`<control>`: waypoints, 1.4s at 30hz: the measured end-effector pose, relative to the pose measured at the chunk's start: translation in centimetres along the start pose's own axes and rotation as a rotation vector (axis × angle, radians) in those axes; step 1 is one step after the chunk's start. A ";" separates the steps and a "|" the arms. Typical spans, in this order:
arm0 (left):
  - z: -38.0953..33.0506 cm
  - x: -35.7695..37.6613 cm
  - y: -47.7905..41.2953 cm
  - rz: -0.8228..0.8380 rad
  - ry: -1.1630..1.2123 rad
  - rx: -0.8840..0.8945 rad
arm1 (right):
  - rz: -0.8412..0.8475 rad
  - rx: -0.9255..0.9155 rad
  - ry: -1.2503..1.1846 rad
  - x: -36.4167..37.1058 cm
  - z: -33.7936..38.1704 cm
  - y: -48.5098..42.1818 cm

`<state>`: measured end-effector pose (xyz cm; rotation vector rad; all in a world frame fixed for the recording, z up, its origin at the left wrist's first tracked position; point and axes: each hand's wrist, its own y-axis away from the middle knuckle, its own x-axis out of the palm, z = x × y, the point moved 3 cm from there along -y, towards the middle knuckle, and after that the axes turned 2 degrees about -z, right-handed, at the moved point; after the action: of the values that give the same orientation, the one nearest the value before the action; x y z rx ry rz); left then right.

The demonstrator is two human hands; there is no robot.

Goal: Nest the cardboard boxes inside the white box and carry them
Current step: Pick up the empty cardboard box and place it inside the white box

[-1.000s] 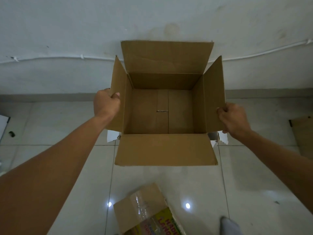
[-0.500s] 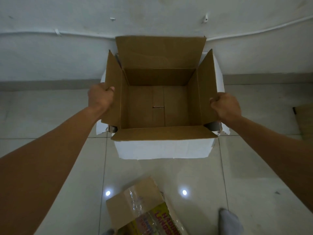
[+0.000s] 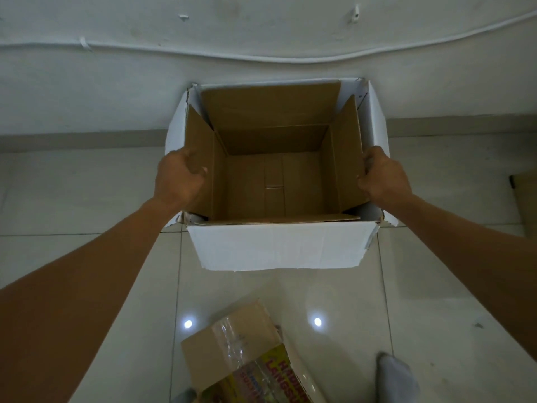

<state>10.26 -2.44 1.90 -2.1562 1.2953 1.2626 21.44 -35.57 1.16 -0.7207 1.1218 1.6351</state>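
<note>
An open brown cardboard box (image 3: 273,181) sits down inside the white box (image 3: 279,247), which stands on the tiled floor against the wall. Its brown flaps stand up along the white box's inner walls. My left hand (image 3: 178,177) grips the brown box's left flap. On the other side, my right hand (image 3: 382,177) holds the right flap. A second brown cardboard box (image 3: 247,356) with clear tape and a colourful printed side lies on the floor near my feet.
A white wall with a thin cable (image 3: 261,58) rises just behind the boxes. My grey-socked foot (image 3: 396,379) stands at the bottom right. A piece of brown cardboard (image 3: 526,199) lies at the right edge. Glossy tiles surround the white box.
The brown box has gone down from above the white box into it, with both hands lowering along its side flaps. The white box's front wall has come into view.
</note>
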 end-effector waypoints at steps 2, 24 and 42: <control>0.4 0.3 0.7 0.010 -0.085 0.044 | 0.005 -0.042 0.036 0.4 0.1 0.2; 3.6 0.9 7.0 -0.002 -0.105 0.080 | -0.207 -0.264 0.442 0.4 -0.4 4.9; 9.0 0.1 27.6 0.046 0.006 -0.097 | -0.002 -0.344 0.159 5.0 -4.2 24.2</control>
<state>-17.34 -11.41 1.07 -2.2091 1.3192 1.3637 -3.25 -39.55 3.26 -1.0890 0.9569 1.8162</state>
